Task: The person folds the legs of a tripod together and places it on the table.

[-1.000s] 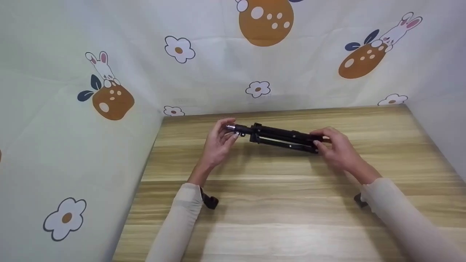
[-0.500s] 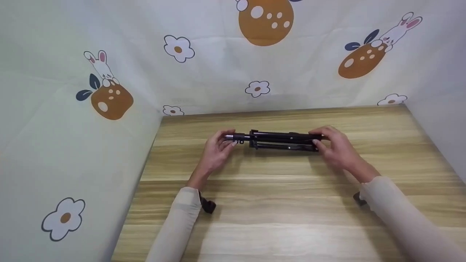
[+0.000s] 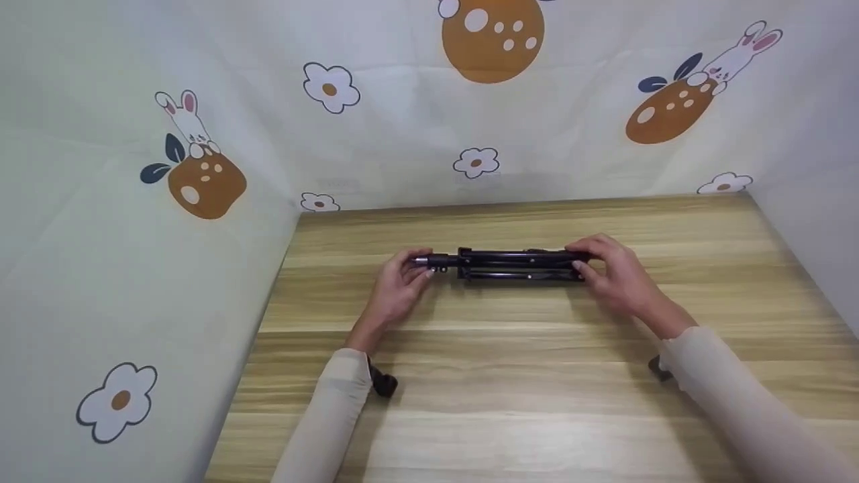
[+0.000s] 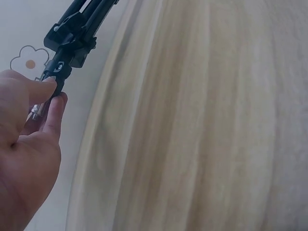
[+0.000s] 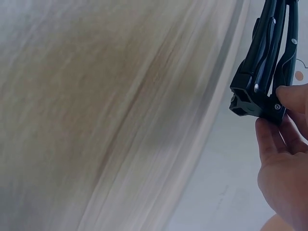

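Observation:
A folded black tripod stand (image 3: 523, 263) lies level from left to right between both hands, over the far half of the table. My left hand (image 3: 397, 288) pinches its narrow end, just by the silver screw tip; in the left wrist view the thumb presses on the black collar (image 4: 58, 67) and the screw tip (image 4: 35, 111) shows behind the fingers. At the other end my right hand (image 3: 621, 278) holds the gathered legs between thumb and fingers. The right wrist view shows the blocky black leg end (image 5: 255, 103) in those fingertips.
The wood-grain table (image 3: 496, 376) spreads below the hands. Pale cloth (image 3: 396, 147) printed with rabbits, oranges and flowers hangs along its back and sides. A black wrist mount (image 3: 384, 384) sticks out from the left sleeve, another (image 3: 660, 367) from the right.
The tripod's left end has come down toward me, so the tripod has gone from slanted to level. Both hands keep their hold; the left moved with that end, the right barely shifted.

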A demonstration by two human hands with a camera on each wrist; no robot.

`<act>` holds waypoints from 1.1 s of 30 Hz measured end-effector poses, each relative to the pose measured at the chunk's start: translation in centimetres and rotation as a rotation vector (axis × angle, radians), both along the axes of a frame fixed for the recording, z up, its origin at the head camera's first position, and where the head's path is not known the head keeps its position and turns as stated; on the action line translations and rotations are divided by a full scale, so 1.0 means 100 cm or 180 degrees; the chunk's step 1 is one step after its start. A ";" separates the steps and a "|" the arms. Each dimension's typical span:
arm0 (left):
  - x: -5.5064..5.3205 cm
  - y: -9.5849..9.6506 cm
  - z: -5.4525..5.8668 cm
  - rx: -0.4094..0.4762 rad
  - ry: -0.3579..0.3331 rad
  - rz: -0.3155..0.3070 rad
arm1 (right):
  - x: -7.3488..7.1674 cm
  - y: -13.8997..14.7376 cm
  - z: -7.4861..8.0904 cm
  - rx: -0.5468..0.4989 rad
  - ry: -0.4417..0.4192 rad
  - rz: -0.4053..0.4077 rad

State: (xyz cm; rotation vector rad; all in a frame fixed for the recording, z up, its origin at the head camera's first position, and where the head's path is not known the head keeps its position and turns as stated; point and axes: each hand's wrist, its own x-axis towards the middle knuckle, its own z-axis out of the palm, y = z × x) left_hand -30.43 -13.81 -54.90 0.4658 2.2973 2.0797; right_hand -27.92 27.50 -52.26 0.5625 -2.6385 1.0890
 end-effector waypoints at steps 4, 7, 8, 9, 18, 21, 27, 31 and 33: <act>0.000 0.001 -0.005 0.0065 -0.0029 0.0020 | 0.000 0.000 -0.001 -0.0007 0.0011 0.0002; 0.001 0.001 -0.009 0.0076 -0.0042 0.0023 | -0.001 -0.001 -0.002 -0.0008 0.0035 0.0003; 0.001 0.001 -0.010 0.0084 -0.0048 0.0021 | -0.001 -0.001 -0.003 -0.0006 0.0037 0.0001; 0.002 0.001 -0.010 0.0098 -0.0063 0.0016 | -0.002 -0.001 -0.003 -0.0005 0.0038 -0.0002; 0.004 0.001 -0.015 0.0102 -0.0079 -0.0016 | -0.002 -0.001 -0.006 0.0026 -0.0023 -0.0004; 0.004 0.002 -0.017 0.0029 -0.0046 -0.0015 | -0.001 -0.001 -0.007 0.0029 -0.0059 -0.0001; 0.006 0.002 -0.019 0.0037 -0.0009 -0.0050 | 0.000 0.000 -0.007 0.0057 -0.0125 -0.0028; 0.006 0.002 -0.021 0.0041 -0.0024 -0.0046 | 0.000 0.000 -0.008 0.0060 -0.0150 -0.0012; 0.005 0.002 -0.022 0.0048 -0.0045 -0.0044 | 0.000 0.000 -0.009 0.0063 -0.0154 -0.0006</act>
